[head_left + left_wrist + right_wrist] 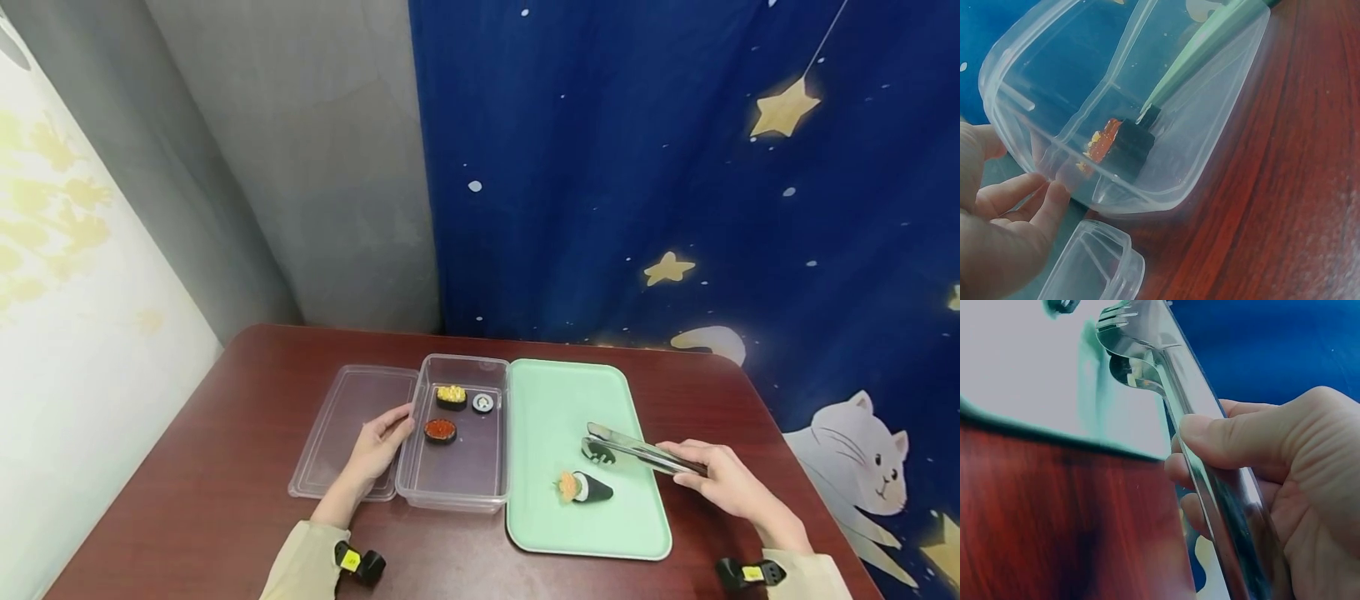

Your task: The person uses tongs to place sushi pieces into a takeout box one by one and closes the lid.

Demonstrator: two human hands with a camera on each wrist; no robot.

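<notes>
My right hand [720, 479] grips metal tongs [1179, 381], thumb on one arm and fingers round the other. Over the pale green tray [555, 400], the tongs' slotted ends stand slightly apart, with nothing visible between them. Just nearer than these ends lies a sushi hand roll [594, 487] with a dark wrap and orange filling. My left hand [375, 446] touches the left wall of a clear plastic container [453, 502] with its fingertips. Inside sit a yellow-topped sushi piece [452, 397], a red roe-topped piece [440, 430] and a small round white-and-black roll [482, 403].
A clear lid [330, 433] lies left of the container, partly under my left forearm. Container and tray stand side by side on the dark red table [225, 467]. A blue curtain [600, 167] with stars hangs behind the far edge.
</notes>
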